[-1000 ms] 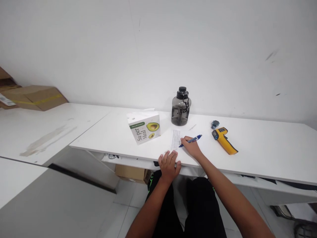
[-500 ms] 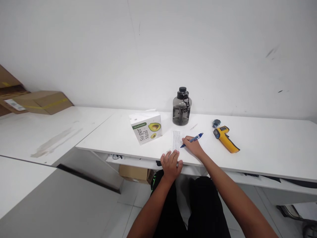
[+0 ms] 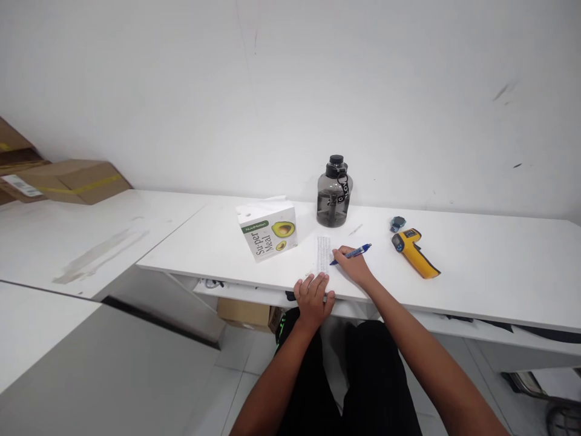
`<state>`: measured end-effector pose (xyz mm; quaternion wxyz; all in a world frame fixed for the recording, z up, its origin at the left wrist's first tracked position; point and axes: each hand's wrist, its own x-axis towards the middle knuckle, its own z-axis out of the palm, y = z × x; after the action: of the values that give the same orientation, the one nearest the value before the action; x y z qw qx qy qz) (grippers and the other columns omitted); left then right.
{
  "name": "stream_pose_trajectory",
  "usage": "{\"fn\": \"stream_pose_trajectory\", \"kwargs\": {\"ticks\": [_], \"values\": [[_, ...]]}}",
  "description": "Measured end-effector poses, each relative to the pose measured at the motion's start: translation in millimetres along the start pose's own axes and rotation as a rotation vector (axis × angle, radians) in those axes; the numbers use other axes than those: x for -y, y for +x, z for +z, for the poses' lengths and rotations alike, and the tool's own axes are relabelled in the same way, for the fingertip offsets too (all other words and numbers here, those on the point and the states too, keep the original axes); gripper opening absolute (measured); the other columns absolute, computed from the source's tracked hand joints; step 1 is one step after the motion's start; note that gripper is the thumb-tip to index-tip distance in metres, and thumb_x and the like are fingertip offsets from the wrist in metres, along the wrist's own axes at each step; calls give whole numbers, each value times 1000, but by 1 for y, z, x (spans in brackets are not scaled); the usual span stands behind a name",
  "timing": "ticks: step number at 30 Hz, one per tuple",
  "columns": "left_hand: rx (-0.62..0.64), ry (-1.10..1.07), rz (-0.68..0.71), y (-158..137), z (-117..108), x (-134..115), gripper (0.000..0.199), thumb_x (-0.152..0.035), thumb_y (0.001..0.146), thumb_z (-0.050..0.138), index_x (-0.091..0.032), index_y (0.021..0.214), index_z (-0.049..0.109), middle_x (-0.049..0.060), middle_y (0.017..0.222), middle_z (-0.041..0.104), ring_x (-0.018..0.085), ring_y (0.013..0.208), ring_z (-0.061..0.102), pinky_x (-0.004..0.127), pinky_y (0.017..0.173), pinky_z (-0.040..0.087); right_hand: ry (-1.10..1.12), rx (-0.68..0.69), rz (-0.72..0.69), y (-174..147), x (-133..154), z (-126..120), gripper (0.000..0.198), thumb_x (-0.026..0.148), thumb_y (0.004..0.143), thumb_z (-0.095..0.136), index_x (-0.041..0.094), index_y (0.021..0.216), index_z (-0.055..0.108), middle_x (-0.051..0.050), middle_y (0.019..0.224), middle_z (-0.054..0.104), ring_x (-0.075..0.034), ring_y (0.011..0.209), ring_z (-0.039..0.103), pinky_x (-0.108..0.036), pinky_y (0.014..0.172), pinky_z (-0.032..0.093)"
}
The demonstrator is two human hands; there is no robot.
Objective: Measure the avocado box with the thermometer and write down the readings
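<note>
My right hand (image 3: 353, 266) is closed around a blue pen (image 3: 358, 251), whose tip points down to the left at a slip of paper covered in small writing (image 3: 324, 253). The slip lies on the white table (image 3: 490, 266). With fingers stretched out, my left hand (image 3: 314, 298) rests at the table's front edge, its fingertips by the near end of the slip. Left of the slip stands a white box with avocado pictures (image 3: 267, 233). Behind the slip is a dark, see-through water jug (image 3: 333, 197), partly filled.
To the right lie a yellow infrared thermometer (image 3: 417, 254) and a small dark teal object (image 3: 397, 223). Cardboard boxes (image 3: 79, 180) sit at the far left against the wall. Under the table, a shelf (image 3: 254, 295) holds cables, and another cardboard box (image 3: 242, 313) is below it.
The view has shifted slightly, so the things on the table appear a little higher. The pen and both hands keep nearly the same places on the paper.
</note>
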<state>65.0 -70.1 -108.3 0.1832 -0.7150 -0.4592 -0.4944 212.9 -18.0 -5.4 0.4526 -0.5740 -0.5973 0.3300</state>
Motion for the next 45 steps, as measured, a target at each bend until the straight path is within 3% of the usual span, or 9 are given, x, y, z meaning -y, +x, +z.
{"fn": "stream_pose_trajectory", "kwargs": {"ticks": [12,45], "values": [[-95,-43,25,7,-1,-3,32,-32,91,50,-20,114,69,6,107,76,24,106,59,42,108,26,-6,17,6,0,1,1,32,42,80,53,22,55,51,2,57,53,-16,62,48,-30,64,40],[-76,-32,26,6,-1,-2,34,-33,91,50,-22,115,70,7,107,75,24,106,59,42,108,25,-25,-24,5,1,-3,0,33,45,80,52,23,55,51,2,57,52,-17,63,48,-30,63,39]]}}
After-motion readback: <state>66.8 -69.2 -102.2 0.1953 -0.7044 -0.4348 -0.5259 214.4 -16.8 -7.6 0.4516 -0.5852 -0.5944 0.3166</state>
